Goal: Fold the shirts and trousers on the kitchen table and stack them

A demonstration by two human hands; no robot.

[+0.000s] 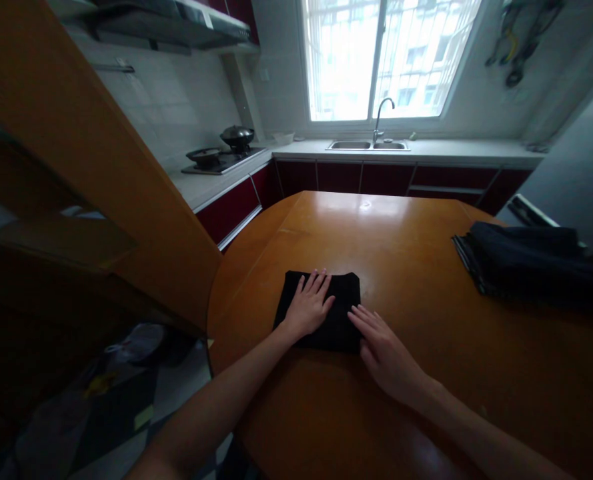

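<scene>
A black cloth [333, 327], folded into a rough square, lies flat on the wooden table [376, 260]. My left hand [310, 305] rests palm down on its upper left part, fingers spread. At the cloth's right edge, my right hand [383, 347] touches it with outstretched fingertips, the thumb a little apart. Neither hand grips anything. What kind of garment or cloth it is cannot be made out from its folded shape.
A pile of dark folded cloth [531, 260] lies on the table's right side. Beyond the table are a counter with a sink [351, 145] and a stove [226, 161] holding a lidded wok [237, 135]. A wooden partition [141, 180] stands at the left.
</scene>
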